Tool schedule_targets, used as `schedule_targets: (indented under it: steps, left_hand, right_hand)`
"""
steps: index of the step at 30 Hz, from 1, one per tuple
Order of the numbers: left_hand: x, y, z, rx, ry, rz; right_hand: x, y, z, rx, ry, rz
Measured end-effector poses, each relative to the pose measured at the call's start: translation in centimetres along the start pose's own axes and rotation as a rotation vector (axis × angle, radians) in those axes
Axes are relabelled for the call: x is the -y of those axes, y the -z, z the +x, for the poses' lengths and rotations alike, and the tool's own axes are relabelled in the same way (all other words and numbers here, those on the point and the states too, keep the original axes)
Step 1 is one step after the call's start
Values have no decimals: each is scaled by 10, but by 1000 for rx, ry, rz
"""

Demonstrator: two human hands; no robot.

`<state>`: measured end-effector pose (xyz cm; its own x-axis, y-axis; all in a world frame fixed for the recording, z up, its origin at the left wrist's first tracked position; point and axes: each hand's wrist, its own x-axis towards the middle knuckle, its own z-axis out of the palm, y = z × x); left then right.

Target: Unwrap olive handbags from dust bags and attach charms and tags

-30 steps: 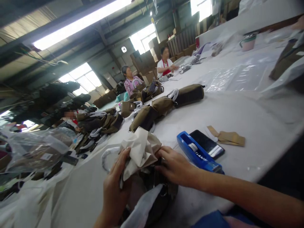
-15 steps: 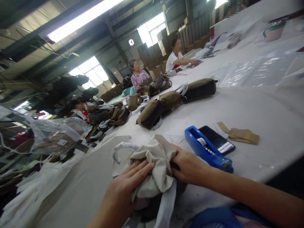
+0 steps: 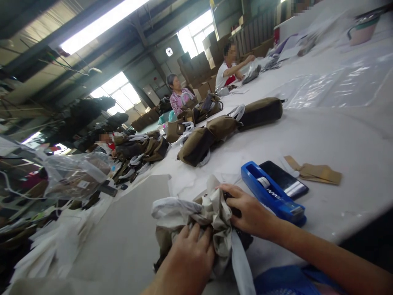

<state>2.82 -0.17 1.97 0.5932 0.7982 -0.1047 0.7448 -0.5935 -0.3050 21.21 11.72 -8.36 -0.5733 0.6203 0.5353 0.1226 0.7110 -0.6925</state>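
A crumpled bag [image 3: 222,241] with pale lining and olive-brown cloth lies at the table's near edge, one handle wrapped in white on its left and another hanging at the front. My left hand [image 3: 195,250] presses into the bag's opening, its fingertips sunk in the folds. On the right side of the opening, my right hand [image 3: 245,207] is closed on the gathered pale cloth. A blue tape dispenser [image 3: 272,192] sits just right of my right hand, beside a black phone [image 3: 284,178].
Brown paper tags [image 3: 321,173] lie right of the phone. Olive bags [image 3: 196,145] form a row across the table. Clear plastic sheets [image 3: 334,84] and a pink mug [image 3: 364,32] are at the back right. Two people work across the table; another is at far left.
My left hand has moved right and deeper into the bag. The pale lining is more bunched, and olive cloth now shows at left. A person across the table has raised an arm.
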Motion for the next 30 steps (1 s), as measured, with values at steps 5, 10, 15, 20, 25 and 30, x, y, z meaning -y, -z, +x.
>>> schedule_targets:
  steps: [5, 10, 15, 20, 25, 30]
  left_hand:
    - [-9, -1, -17, -437, -48, 34]
    - [-12, -10, -26, -487, -169, 8]
    - [-11, -29, -32, -598, -124, -107]
    - [6, -17, -33, -322, -48, -461]
    - [32, 4, -20, 94, 246, -601]
    - [54, 15, 7, 328, 244, -615]
  right_hand:
    - [-7, 5, 10, 80, -59, -242]
    - [-16, -12, 37, 218, -9, -268]
    - [-21, -10, 73, 261, -135, 29]
    - [-29, 6, 92, 69, -291, 42]
    - [-7, 19, 62, -170, -148, 17]
    - [16, 28, 12, -178, -116, -75]
